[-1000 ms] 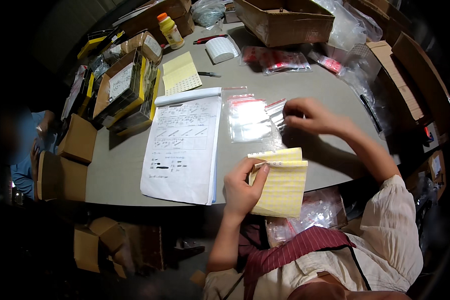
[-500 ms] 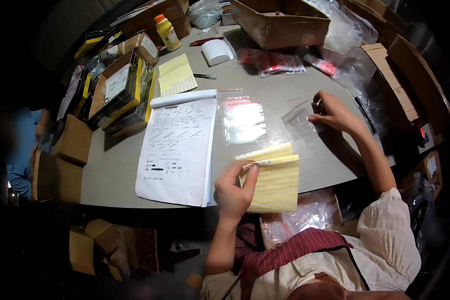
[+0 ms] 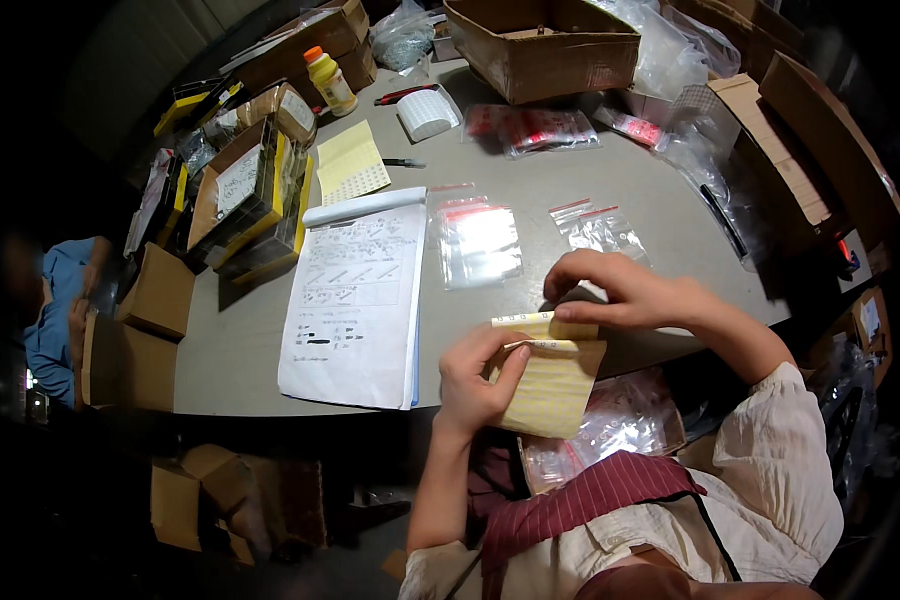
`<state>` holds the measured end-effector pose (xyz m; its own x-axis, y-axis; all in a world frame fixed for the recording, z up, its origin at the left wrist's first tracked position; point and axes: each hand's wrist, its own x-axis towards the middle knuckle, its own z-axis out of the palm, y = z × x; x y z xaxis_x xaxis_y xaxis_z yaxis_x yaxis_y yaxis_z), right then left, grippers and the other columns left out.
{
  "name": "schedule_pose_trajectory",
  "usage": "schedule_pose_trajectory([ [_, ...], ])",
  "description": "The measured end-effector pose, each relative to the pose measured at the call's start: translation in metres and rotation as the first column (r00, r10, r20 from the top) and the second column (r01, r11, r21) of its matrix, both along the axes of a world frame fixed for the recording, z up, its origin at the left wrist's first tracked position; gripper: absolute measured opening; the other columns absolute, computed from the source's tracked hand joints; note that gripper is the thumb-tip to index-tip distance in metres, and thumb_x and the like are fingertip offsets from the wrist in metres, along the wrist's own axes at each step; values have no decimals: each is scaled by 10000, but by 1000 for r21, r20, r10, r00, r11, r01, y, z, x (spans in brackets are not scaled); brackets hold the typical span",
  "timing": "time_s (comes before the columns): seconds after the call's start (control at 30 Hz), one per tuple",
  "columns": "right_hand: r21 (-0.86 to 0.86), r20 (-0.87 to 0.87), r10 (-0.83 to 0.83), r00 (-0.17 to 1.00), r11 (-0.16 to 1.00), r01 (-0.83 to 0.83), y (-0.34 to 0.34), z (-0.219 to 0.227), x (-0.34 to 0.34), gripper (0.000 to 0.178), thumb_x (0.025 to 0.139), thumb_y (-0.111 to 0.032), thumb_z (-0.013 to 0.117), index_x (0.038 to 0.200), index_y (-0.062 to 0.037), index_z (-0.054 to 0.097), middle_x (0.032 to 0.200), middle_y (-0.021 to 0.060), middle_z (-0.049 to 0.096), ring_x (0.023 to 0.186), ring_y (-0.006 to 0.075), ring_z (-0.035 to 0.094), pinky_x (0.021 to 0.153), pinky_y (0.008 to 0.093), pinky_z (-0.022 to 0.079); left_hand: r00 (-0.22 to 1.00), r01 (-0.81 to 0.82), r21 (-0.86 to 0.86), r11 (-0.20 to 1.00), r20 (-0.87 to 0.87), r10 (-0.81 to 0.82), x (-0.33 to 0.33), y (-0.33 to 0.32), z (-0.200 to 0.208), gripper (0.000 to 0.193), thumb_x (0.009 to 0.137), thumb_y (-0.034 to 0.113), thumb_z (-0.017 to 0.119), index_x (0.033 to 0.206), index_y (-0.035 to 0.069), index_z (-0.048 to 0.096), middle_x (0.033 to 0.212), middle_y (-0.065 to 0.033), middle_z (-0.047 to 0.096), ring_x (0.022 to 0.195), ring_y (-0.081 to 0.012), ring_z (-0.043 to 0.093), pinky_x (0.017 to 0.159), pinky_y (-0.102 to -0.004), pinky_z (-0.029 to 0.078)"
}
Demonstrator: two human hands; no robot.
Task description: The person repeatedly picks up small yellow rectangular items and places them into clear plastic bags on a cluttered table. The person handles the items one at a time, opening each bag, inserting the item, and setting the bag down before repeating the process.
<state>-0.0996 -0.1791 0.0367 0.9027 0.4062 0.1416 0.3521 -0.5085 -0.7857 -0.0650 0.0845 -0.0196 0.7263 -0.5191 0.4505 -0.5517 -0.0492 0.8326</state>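
My left hand (image 3: 477, 380) pinches a yellow sheet of small stickers (image 3: 550, 398) at its folded upper part, near the table's front edge. Over the upper strip of that sheet is my right hand (image 3: 615, 290), its fingers curled and the thumb against the strip; whether a sticker is between the fingertips cannot be made out. Just beyond the right hand, small clear zip bags (image 3: 602, 232) with red seal lines lie overlapping, a small mark on one. A stack of similar clear bags (image 3: 480, 245) lies left of them.
A written notepad (image 3: 355, 300) lies left of my hands. Farther back are another yellow sticker sheet (image 3: 352, 162), a pen (image 3: 404, 162), a bottle with an orange cap (image 3: 330, 82) and a cardboard box (image 3: 540, 55). A marker (image 3: 722, 222) lies right. A person in blue (image 3: 65, 310) is far left.
My right hand has come back from the small clear bag toward me, onto the sticker sheet's upper strip. That bag now lies released by another one. The left hand keeps its pinch, with the sheet tilted.
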Motion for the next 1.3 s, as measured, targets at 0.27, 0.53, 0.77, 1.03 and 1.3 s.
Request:
schedule_pose_trajectory([
  [0.27,-21,58,20,998,1000,-19,12,-8,9,301,893,-228,742,1077,-21,626,1009,170,662,972,355,647,872,445,517,999,-14,3,1000,36,13,0,0,-2,74,862,28,752,933,20,734,780,-100,649,654,-219,634,599,-316,484],
  [0.53,35,-271,-5,963,999,15,13,0,7,288,879,-206,741,1065,-18,627,1047,167,652,1013,371,627,898,441,505,999,5,5,1000,48,-5,-1,-1,0,69,863,24,755,929,26,734,786,-99,650,648,-215,637,585,-311,481],
  [0.77,-93,193,3,981,996,15,18,-7,0,222,859,-102,722,1054,-22,652,1099,150,641,1056,333,606,933,425,491,999,-21,13,1000,29,21,0,1,-4,87,871,43,760,955,34,739,794,-99,648,652,-227,634,579,-323,473],
  [1.03,32,350,-344,871,934,355,-48,-28,4,250,849,-16,726,1090,-15,656,1072,147,687,1003,328,665,870,412,527,985,-121,29,992,-120,124,-2,-5,-3,103,926,105,732,975,14,743,815,-100,687,699,-198,657,644,-318,491],
  [1.3,-251,175,-508,844,805,537,-93,-17,6,198,926,-153,685,1041,-7,616,840,132,677,755,260,660,672,402,497,984,-75,12,997,-160,76,-1,-3,-1,134,912,102,744,990,-7,749,877,-128,733,790,-227,711,719,-323,532],
])
